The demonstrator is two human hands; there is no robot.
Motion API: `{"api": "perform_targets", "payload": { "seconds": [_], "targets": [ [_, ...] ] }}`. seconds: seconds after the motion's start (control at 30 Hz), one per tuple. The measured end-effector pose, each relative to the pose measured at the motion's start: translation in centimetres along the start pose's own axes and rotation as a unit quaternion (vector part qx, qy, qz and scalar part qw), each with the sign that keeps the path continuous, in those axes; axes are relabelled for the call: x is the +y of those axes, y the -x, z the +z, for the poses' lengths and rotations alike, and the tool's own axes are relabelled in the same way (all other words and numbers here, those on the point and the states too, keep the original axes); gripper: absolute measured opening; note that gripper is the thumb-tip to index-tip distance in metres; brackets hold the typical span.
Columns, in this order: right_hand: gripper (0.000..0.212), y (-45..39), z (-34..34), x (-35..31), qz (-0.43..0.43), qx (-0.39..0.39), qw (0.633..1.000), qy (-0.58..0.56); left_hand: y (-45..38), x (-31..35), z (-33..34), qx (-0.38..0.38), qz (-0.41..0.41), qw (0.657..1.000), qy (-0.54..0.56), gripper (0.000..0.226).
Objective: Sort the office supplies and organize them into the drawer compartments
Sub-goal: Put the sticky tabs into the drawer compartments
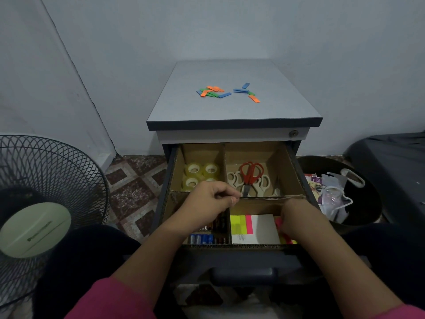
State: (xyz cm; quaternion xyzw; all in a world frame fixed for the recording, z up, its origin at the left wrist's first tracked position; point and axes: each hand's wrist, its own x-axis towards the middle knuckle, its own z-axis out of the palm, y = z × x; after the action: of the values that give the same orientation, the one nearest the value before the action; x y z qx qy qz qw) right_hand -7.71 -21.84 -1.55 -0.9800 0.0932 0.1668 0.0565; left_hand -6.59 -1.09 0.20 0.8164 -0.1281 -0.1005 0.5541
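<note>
The open drawer [296, 171] of a small cabinet holds cardboard dividers [271, 199]. Rolls of clear tape [202, 171] fill the back left compartment. Red and white scissors [250, 176] lie in the back right one. Batteries [202, 238] sit front left, partly under my left arm. Sticky-note pads [253, 226] lie front right. My left hand [207, 203] pinches the top edge of the cross divider. My right hand [299, 217] reaches down into the front right compartment; its fingers are hidden among pink sticky notes [278, 223]. Coloured plastic strips [213, 92] lie scattered on the cabinet top [230, 111].
A standing fan [46, 192] is close on the left. A dark bin [340, 192] with plastic wrappers stands to the right of the cabinet, beside a dark covered object [391, 162]. The wall is right behind the cabinet. My knees flank the drawer front.
</note>
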Motion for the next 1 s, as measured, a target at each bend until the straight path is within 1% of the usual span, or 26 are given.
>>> {"api": "perform_targets", "payload": {
  "seconds": [0.07,0.13,0.23,0.3,0.37,0.43,0.5,0.57,0.63,0.7,0.8,1.0],
  "targets": [
    [0.013,0.0,0.1,-0.1,-0.005,-0.003,1.0,-0.006,0.0,0.0,0.0,0.0,-0.001,1.0,-0.003,0.02],
    [0.015,0.0,0.1,-0.1,-0.007,-0.004,1.0,-0.02,0.0,0.1,0.0,-0.002,-0.002,1.0,-0.001,0.019],
    [0.012,0.3,-0.3,-0.2,-0.004,0.0,1.0,-0.029,0.1,0.2,0.0,-0.003,-0.004,1.0,-0.002,0.019],
    [0.017,0.2,-0.6,-0.4,0.003,0.002,0.999,-0.043,0.1,0.2,0.0,-0.004,-0.004,1.0,-0.001,0.019],
    [0.02,0.1,-1.2,-0.8,0.012,-0.049,0.995,-0.081,0.1,0.2,0.0,-0.004,-0.003,1.0,-0.002,0.019],
    [0.013,0.2,-1.5,-1.1,0.006,-0.101,0.991,-0.091,0.0,0.2,0.0,-0.003,-0.002,1.0,-0.006,0.019],
    [0.018,0.2,-1.2,-0.9,-0.013,-0.087,0.991,-0.103,0.0,0.2,0.0,-0.003,-0.001,1.0,-0.005,0.02],
    [0.03,0.4,-1.0,-0.6,-0.033,-0.066,0.994,-0.079,0.0,0.1,0.0,-0.003,0.002,1.0,-0.008,0.02],
    [0.039,0.5,-0.6,-0.2,-0.051,-0.067,0.995,-0.057,0.0,0.1,0.0,-0.002,0.003,1.0,-0.013,0.019],
    [0.044,0.6,-0.4,-0.2,-0.063,-0.066,0.995,-0.043,0.0,0.1,0.0,-0.001,0.004,1.0,-0.012,0.018],
    [0.042,0.6,-0.1,-0.5,-0.079,-0.047,0.995,-0.047,-0.1,0.0,0.1,-0.001,0.001,1.0,-0.01,0.017],
    [0.034,0.4,0.3,-1.5,-0.108,-0.009,0.993,-0.056,-0.1,0.0,0.0,0.001,0.0,1.0,-0.013,0.017]
  ]
}}
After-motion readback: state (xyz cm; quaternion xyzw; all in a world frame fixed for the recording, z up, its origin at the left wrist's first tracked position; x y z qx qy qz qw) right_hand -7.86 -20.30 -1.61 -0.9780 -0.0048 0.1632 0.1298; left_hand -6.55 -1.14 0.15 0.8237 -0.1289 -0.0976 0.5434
